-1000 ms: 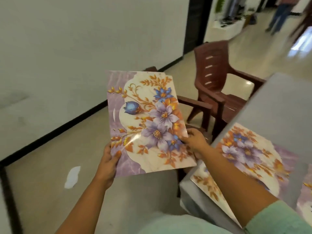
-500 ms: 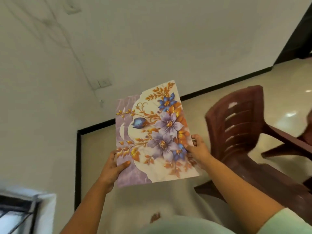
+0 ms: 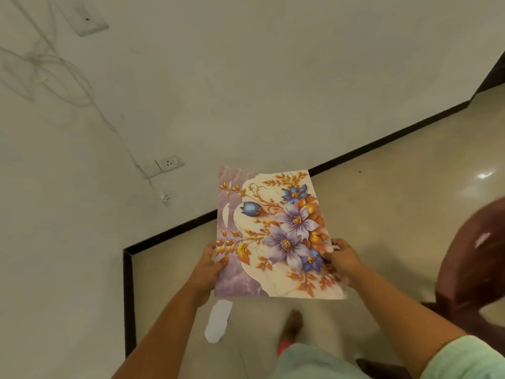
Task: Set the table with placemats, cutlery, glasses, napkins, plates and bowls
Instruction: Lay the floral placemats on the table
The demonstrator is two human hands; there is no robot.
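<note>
I hold a glossy placemat [image 3: 276, 236] printed with purple and blue flowers and orange leaves, in the air in front of me above the floor. My left hand [image 3: 209, 265] grips its left edge, thumb on the printed side. My right hand [image 3: 343, 258] grips its right edge the same way. The mat's far end tilts away from me. The table is out of view.
A brown plastic chair [image 3: 472, 258] stands at the right edge. A white wall with a socket [image 3: 169, 162] and a dangling cable fills the left and top. The beige floor carries a white patch [image 3: 217, 321]; my foot [image 3: 292, 328] shows below the mat.
My view has swung left, away from the table and its laid placemat, toward the wall corner. Both hands keep their grip on the mat, which stays in front of me.
</note>
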